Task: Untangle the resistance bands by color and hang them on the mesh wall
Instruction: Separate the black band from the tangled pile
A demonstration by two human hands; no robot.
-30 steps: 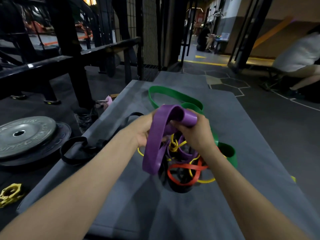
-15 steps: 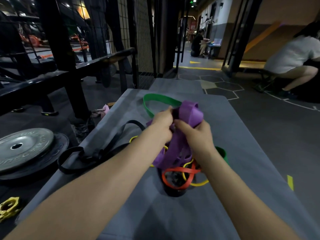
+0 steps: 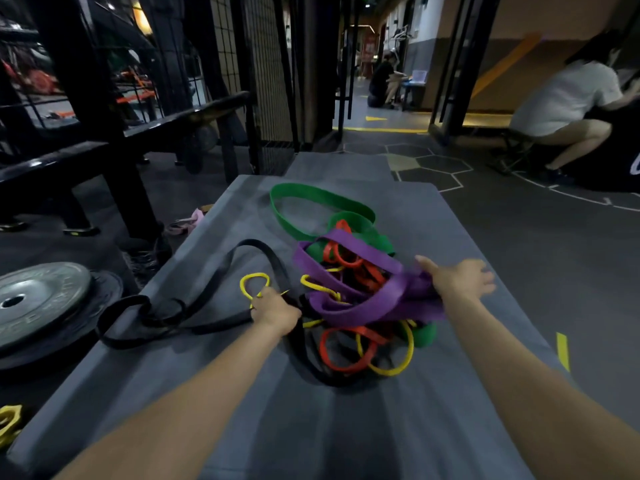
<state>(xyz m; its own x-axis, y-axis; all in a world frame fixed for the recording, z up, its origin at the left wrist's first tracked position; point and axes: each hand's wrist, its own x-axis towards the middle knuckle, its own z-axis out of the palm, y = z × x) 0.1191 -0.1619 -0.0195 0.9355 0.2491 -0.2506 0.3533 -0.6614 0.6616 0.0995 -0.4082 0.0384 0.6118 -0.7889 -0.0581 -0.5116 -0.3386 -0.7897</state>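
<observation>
Nearest, my left hand [image 3: 273, 311] pinches the yellow band [image 3: 254, 285]; my right hand [image 3: 457, 279] grips the purple band [image 3: 363, 303]. Between them the tangle lies on the grey mat [image 3: 346, 427]. Beyond, the green band [image 3: 311, 199]; farther, the mesh wall [image 3: 256, 64].

Tangled bands lying on grey mat [image 3: 346, 427]: wide purple band [image 3: 349, 271] draping over pile top, green band [image 3: 311, 199] looping at far side, red bands [image 3: 341, 355] and yellow bands [image 3: 391, 367] knotting underneath, black band [image 3: 214, 271] trailing left.
</observation>
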